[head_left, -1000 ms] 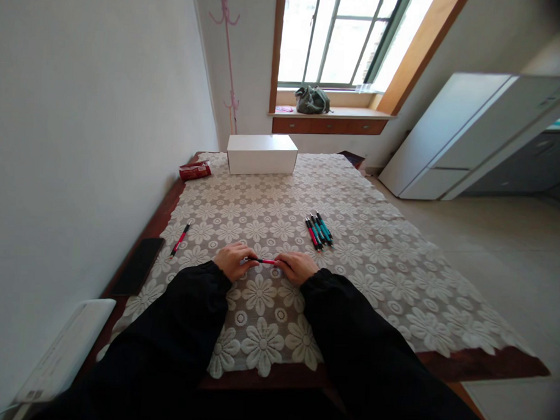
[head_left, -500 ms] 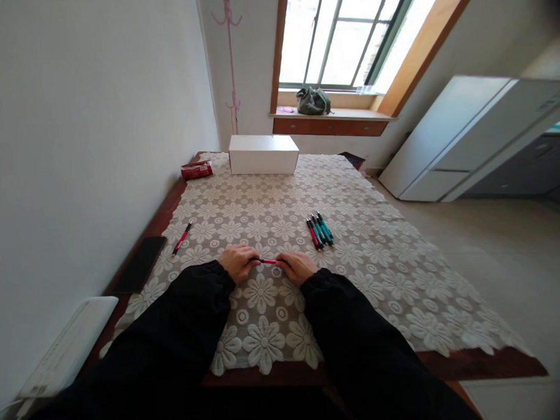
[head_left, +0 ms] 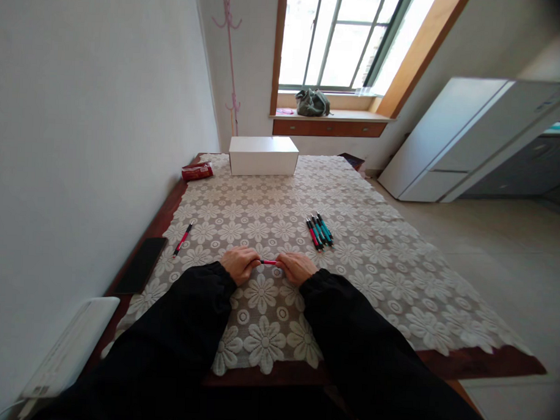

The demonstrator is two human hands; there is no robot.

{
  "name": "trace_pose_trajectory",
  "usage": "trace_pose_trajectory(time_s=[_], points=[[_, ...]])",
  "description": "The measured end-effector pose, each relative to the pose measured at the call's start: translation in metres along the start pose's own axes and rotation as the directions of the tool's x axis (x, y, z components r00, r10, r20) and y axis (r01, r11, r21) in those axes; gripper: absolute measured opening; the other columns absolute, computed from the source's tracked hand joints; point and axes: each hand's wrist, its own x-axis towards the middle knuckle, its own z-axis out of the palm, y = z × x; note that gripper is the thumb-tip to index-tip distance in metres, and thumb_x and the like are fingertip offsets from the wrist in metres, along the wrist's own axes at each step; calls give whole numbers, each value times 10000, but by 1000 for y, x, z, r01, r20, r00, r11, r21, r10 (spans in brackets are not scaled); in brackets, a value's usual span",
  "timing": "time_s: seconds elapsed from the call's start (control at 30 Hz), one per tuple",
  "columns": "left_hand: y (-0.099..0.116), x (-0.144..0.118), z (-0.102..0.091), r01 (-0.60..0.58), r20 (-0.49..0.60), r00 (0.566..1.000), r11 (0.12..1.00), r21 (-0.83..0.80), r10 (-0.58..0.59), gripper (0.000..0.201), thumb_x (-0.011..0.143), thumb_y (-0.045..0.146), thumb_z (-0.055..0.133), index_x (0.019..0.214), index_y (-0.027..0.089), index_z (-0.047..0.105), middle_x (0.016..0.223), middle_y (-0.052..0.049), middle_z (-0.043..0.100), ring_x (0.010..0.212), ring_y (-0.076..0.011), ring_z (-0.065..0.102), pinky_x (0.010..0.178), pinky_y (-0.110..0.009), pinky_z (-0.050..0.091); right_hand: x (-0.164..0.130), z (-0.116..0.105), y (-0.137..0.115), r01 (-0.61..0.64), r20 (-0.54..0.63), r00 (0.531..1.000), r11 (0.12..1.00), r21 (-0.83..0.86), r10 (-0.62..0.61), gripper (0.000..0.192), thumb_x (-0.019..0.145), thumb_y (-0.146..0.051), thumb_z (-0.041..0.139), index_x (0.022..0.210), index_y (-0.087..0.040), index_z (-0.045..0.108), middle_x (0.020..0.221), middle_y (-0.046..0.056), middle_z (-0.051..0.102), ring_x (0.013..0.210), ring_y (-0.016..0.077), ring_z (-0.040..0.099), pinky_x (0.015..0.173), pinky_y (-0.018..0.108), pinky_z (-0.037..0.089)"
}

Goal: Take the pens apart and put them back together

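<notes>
A red pen lies level between my two hands, just above the lace tablecloth. My left hand grips its left end and my right hand grips its right end. Only a short red stretch shows between the fingers. A small bunch of red and teal pens lies on the cloth a little beyond my right hand. A single red pen lies apart, off to the left of my left hand.
A white box stands at the far end of the table beside a red packet. A black phone lies on the bare wood at the left edge. A white device sits near left against the wall.
My hands have drawn closer together along the red pen, so less of it shows between them. The other pens have not moved.
</notes>
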Motion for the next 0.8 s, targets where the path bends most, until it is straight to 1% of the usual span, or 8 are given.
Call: trace_pose_trajectory(time_s=[0.13, 0.2, 0.3, 0.37, 0.47, 0.6, 0.7, 0.8], points=[[-1, 0, -1, -28, -39, 999, 998, -59, 26, 257, 969, 360, 444, 1004, 219, 656, 969, -51, 684, 926, -196, 600, 850, -327, 452, -1, -1, -2, 6, -6, 1000, 1000, 8, -6, 298, 1021, -333, 351, 1005, -196, 615, 876, 53, 678, 812, 168, 612, 726, 264, 393], [-1, 0, 0, -64, -26, 998, 996, -69, 63, 256, 973, 361, 445, 1045, 225, 650, 1007, -47, 680, 947, -190, 598, 866, -321, 448, -1, -1, -1, 28, -6, 1000, 1000, 9, -28, 310, 1025, -348, 340, 1024, -199, 612, 874, 46, 677, 808, 165, 611, 721, 264, 386], [1, 0, 1, -91, 1, 996, 995, -42, 91, 264, 955, 404, 487, 1067, 229, 649, 996, -46, 674, 938, -194, 596, 859, -322, 445, -2, 0, -1, 45, -5, 999, 999, -5, -45, 315, 1021, -357, 352, 980, -197, 621, 846, 42, 667, 803, 166, 604, 720, 266, 377], [3, 0, 2, -84, 12, 996, 996, -22, 84, 268, 946, 425, 500, 1045, 229, 654, 976, -46, 669, 922, -197, 594, 842, -321, 444, -2, 1, -1, 45, -11, 999, 999, -9, -45, 311, 1016, -356, 369, 936, -191, 619, 831, 43, 658, 794, 166, 598, 723, 267, 376], [8, 1, 2, -60, 27, 998, 998, 16, 60, 260, 959, 394, 463, 992, 217, 651, 965, -54, 660, 907, -195, 584, 824, -319, 440, -2, 1, -4, 50, -21, 999, 999, -15, -50, 281, 1011, -334, 395, 911, -183, 609, 833, 47, 653, 804, 166, 596, 741, 266, 376], [17, 2, 1, -29, 46, 999, 993, 116, 24, 228, 947, 343, 458, 908, 202, 632, 903, -70, 640, 895, -214, 559, 811, -340, 425, -1, -1, -11, 54, 10, 999, 995, -82, -54, 229, 998, -302, 440, 900, -171, 599, 822, 61, 654, 796, 175, 600, 733, 272, 372], [20, 3, 0, -37, 58, 998, 988, 151, 28, 205, 932, 306, 470, 846, 195, 620, 864, -76, 631, 877, -227, 545, 804, -360, 410, 1, -2, -16, 71, 38, 997, 985, -156, -66, 226, 998, -293, 445, 887, -165, 594, 817, 76, 654, 783, 182, 599, 728, 281, 374], [20, 3, -2, -59, 74, 996, 989, 138, 49, 224, 933, 280, 454, 806, 190, 615, 842, -72, 631, 856, -226, 542, 797, -363, 401, 2, -3, -20, 98, 35, 995, 974, -204, -93, 216, 1000, -266, 436, 887, -164, 588, 836, 82, 651, 795, 189, 591, 734, 293, 379]])
